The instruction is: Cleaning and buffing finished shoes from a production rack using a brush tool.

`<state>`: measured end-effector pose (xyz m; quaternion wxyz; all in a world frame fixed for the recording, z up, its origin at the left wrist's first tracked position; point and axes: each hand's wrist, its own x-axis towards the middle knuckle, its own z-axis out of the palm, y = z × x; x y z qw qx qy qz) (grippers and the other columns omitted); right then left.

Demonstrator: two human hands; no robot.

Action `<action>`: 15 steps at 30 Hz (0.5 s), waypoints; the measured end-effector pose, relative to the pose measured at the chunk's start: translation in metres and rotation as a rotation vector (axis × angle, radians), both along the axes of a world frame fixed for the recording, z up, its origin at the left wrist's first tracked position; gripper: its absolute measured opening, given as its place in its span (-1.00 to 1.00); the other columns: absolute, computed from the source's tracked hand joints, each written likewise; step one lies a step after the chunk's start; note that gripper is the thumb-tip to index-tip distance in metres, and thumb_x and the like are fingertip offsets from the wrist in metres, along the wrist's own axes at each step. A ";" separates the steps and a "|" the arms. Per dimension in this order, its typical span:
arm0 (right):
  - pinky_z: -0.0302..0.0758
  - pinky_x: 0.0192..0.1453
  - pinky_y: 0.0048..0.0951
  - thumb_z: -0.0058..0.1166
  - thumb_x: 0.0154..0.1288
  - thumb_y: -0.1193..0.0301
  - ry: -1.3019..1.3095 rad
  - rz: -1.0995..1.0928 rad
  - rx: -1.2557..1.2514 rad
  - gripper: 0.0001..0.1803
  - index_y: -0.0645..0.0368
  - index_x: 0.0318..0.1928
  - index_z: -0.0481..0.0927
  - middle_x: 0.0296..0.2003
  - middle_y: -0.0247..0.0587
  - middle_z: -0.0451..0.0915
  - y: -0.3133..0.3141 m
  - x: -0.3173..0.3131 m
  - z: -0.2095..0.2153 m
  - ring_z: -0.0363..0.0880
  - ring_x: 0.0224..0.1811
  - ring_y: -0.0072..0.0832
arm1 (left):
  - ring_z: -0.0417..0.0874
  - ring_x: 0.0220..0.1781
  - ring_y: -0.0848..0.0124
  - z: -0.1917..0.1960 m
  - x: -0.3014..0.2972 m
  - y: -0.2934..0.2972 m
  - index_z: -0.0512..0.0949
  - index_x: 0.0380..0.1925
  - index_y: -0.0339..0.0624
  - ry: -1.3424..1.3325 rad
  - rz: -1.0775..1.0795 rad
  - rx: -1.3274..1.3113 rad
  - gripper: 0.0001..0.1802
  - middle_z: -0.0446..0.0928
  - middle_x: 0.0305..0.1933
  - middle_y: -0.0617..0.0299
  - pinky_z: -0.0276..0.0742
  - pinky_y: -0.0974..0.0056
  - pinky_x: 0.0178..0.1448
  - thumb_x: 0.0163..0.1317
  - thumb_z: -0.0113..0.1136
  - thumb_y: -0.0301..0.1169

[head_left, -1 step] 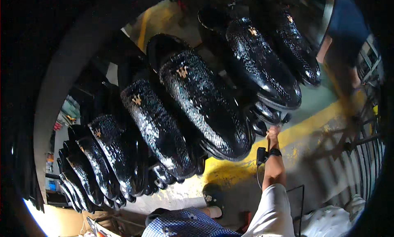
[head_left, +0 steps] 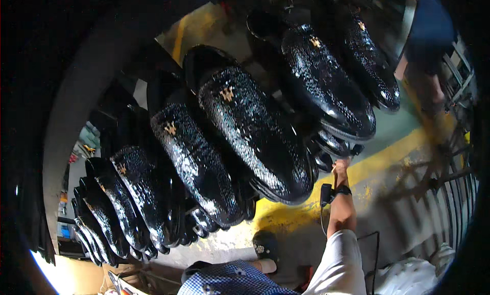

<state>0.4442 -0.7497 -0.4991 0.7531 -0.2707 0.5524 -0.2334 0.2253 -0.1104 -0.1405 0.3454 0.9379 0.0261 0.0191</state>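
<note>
My right hand (head_left: pixel 341 165) reaches forward at the right of centre, beneath the front of a rack of shoes. Its small, partly hidden fingers look curled closed, and what they hold cannot be made out. Just beyond them are a glossy lower shoe (head_left: pixel 333 143) and a small dark piece (head_left: pixel 357 150). Above hangs a large black loafer (head_left: pixel 326 85) with a textured, shiny upper and a gold ornament. Another such loafer (head_left: pixel 250 131) is left of it. A black device (head_left: pixel 325 194) with a cable is strapped at my right wrist. My left hand is out of view.
More black loafers (head_left: pixel 191 162) run in a row to the lower left, with others beneath. A yellow floor stripe (head_left: pixel 286 213) passes below the shoes. Metal bars (head_left: pixel 451 203) and white bags (head_left: pixel 408 277) are at right. Another person (head_left: pixel 431 34) is at upper right.
The shoes and my right hand appear slightly lower in the picture. My right hand stays by the lower shoe. The other person's hand at the right has shifted slightly.
</note>
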 end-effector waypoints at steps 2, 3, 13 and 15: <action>0.33 -0.55 -0.31 -0.12 0.20 0.16 0.101 -0.008 -0.200 -0.73 -0.07 -0.13 0.37 -0.45 -0.35 0.40 -0.011 0.014 -0.004 0.40 -0.47 -0.44 | 0.53 -0.48 0.37 -0.007 0.012 0.002 0.54 -0.35 -0.28 0.004 0.000 -0.025 -0.81 0.56 -0.43 0.15 0.43 0.32 -0.37 0.13 -0.07 -0.48; 0.34 -0.55 -0.32 -0.11 0.18 0.18 0.100 0.006 -0.182 -0.73 -0.05 -0.14 0.38 -0.47 -0.35 0.41 -0.009 0.008 -0.012 0.40 -0.48 -0.43 | 0.53 -0.49 0.38 -0.009 0.017 0.002 0.54 -0.35 -0.28 0.002 0.011 -0.033 -0.81 0.56 -0.43 0.15 0.43 0.32 -0.37 0.14 -0.07 -0.48; 0.43 -0.55 -0.38 0.06 0.06 0.33 0.211 0.054 -0.066 -0.75 0.10 -0.21 0.53 -0.59 -0.33 0.44 -0.064 -0.032 -0.017 0.43 -0.60 -0.40 | 0.52 -0.49 0.40 -0.013 0.020 0.020 0.54 -0.34 -0.27 0.103 0.019 -0.181 -0.82 0.55 -0.45 0.18 0.42 0.32 -0.38 0.15 -0.05 -0.47; 0.44 -0.55 -0.39 0.10 0.04 0.36 0.281 0.033 -0.108 -0.75 0.13 -0.22 0.56 -0.62 -0.32 0.44 -0.095 -0.078 0.014 0.44 -0.62 -0.39 | 0.52 -0.49 0.40 -0.025 0.022 0.023 0.54 -0.34 -0.27 0.172 -0.003 -0.278 -0.82 0.55 -0.45 0.19 0.42 0.32 -0.38 0.16 -0.05 -0.47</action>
